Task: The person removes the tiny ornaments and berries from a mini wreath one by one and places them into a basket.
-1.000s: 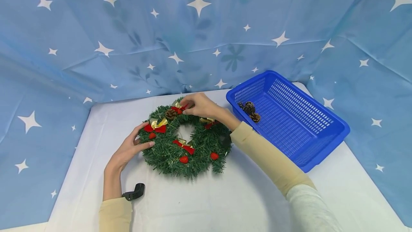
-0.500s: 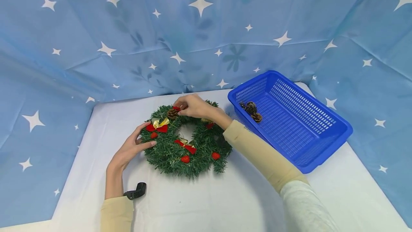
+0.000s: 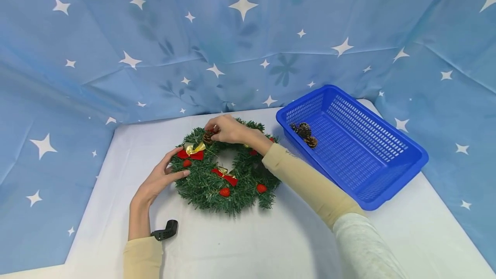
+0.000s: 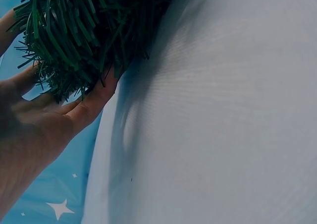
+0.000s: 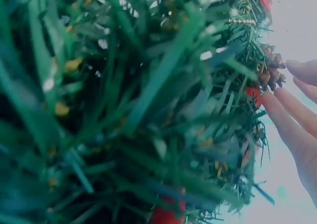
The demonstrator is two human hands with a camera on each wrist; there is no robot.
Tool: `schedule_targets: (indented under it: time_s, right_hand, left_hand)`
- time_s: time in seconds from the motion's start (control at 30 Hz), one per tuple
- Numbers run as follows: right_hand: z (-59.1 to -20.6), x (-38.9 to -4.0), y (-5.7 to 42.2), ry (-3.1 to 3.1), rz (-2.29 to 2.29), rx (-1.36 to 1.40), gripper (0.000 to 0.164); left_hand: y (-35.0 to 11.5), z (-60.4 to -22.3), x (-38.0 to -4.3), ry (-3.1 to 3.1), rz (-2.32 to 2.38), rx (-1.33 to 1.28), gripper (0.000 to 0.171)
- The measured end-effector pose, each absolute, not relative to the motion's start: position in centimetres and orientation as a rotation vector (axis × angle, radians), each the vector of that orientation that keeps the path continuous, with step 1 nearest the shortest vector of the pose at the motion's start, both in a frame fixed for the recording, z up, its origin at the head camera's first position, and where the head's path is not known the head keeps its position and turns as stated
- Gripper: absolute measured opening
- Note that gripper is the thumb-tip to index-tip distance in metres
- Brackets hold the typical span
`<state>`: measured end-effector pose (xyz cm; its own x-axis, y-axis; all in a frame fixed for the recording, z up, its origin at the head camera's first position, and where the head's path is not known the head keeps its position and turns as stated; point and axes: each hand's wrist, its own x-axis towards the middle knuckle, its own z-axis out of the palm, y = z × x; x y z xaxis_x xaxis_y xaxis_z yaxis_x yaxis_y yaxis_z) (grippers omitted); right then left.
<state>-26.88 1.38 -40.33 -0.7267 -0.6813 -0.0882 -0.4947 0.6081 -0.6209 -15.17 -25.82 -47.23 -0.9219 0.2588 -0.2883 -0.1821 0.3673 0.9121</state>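
Observation:
A green wreath with red-and-gold bows and red berries lies on the white-covered table. My left hand grips its left side, beside a bow; in the left wrist view, its fingers reach under the green tinsel. At the wreath's far side, my right hand pinches a brown pine cone that sits among the needles. The right wrist view shows fingertips around the pine cone, with a red piece next to it. My right hand and forearm hide part of the wreath's back right in the head view.
To the right stands a blue plastic basket with several pine cones at its left end. Behind the table hangs a blue curtain with white stars. A black wrist device is on my left wrist.
My right hand has moved left along the wreath's far side, from a red-and-gold bow to the pine cone. The left hand keeps its grip on the wreath. The head view has shifted slightly.

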Motion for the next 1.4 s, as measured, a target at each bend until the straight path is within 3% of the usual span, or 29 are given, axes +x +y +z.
schedule_targets:
  time_s: [1.4]
  right_hand:
    - [-40.04,-26.77,1.45,2.599,-0.711,-1.076,0.030]
  left_hand:
    - [-25.73,-47.05,-15.06,2.256,1.558,0.062,0.087]
